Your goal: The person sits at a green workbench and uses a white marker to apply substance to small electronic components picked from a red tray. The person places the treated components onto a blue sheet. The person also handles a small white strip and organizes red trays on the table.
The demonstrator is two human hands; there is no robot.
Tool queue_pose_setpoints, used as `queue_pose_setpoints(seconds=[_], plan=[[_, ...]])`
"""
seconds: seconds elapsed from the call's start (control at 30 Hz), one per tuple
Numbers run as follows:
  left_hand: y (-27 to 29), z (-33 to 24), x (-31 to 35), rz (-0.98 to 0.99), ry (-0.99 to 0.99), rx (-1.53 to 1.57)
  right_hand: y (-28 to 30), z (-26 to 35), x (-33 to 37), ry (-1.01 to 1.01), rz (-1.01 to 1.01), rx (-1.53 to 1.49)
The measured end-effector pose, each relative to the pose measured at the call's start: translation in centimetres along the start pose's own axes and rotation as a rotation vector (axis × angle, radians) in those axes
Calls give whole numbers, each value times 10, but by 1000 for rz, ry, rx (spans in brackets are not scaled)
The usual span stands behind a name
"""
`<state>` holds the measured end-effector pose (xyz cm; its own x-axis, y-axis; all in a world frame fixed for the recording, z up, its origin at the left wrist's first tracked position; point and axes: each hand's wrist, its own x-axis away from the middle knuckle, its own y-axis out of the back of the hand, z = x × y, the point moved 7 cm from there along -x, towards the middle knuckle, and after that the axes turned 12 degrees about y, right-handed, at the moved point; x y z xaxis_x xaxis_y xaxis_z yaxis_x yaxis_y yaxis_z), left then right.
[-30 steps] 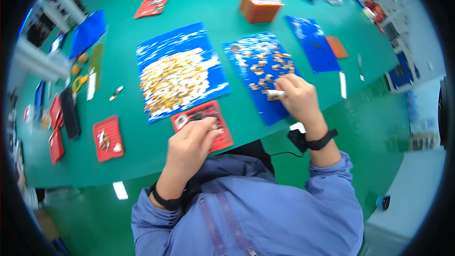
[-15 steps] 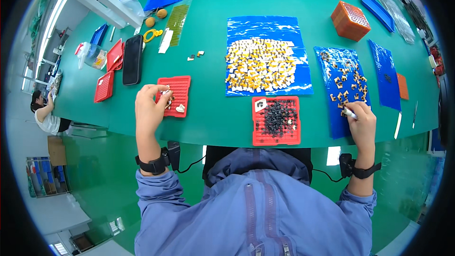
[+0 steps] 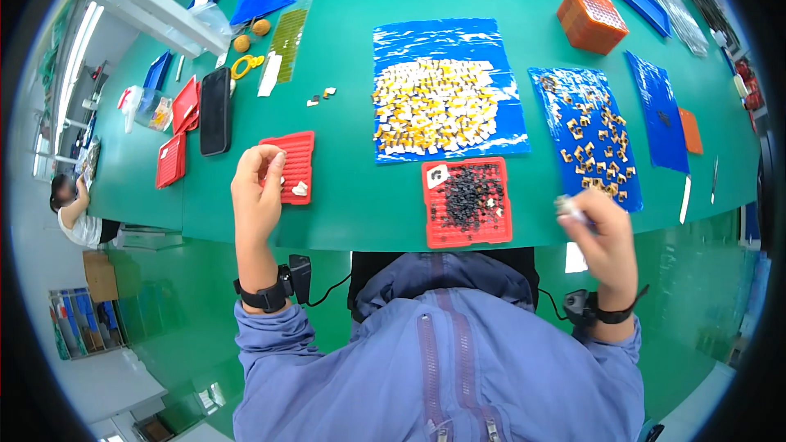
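Observation:
My left hand (image 3: 259, 186) is at the near left of the table, by the left edge of a small ribbed red tray (image 3: 301, 155). Its thumb and index finger are pinched together; whatever they hold is hidden. A white piece (image 3: 300, 189) lies on that tray near the fingers. On the right, my right hand (image 3: 606, 233) grips a short whitish cylinder (image 3: 567, 206), blurred by motion. It is just off the near edge of a blue sheet (image 3: 563, 133) strewn with small brown-and-cream parts (image 3: 607, 155). Between my hands sits a red tray (image 3: 468, 240) of small black parts (image 3: 467, 196).
A blue sheet (image 3: 426, 37) bears a heap of white-and-yellow pieces (image 3: 434, 106). At left lie a phone (image 3: 215, 110), red trays (image 3: 171, 161) and yellow scissors (image 3: 243, 65). An orange block stack (image 3: 593, 20) stands far right. Another person (image 3: 78, 209) sits far left.
My right hand has drawn back toward me and left, off the parts on the blue sheet, still with the cylinder. My left fingers have closed and shifted slightly left on the tray. The view has shifted slightly.

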<state>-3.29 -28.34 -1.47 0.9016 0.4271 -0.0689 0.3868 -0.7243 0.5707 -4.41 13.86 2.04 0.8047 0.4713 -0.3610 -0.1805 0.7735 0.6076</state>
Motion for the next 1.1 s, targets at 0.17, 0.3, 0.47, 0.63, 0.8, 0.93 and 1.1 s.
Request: queue_pose_setpoints(seconds=[0.17, 0.3, 0.47, 0.63, 0.8, 0.93, 1.1], plan=[[-18, -25, 8, -148, -236, -219, -54, 19, -24, 127, 100, -148], [-24, -19, 7, -190, -213, -386, -75, 19, -28, 168, 97, -165], [-42, -69, 44, 97, -331, -222, -75, 12, -24, 155, 46, -126], [-77, -69, 82, 443, -274, -185, -71, 10, -20, 73, 17, -176], [-86, -58, 87, 436, -311, -267, -67, 15, -19, 105, 30, -171], [-87, -59, 84, 412, -215, -46, -71, 13, -18, 103, 44, -207], [-102, -56, 88, 580, 114, 569, -82, 16, -21, 29, 163, -427]])
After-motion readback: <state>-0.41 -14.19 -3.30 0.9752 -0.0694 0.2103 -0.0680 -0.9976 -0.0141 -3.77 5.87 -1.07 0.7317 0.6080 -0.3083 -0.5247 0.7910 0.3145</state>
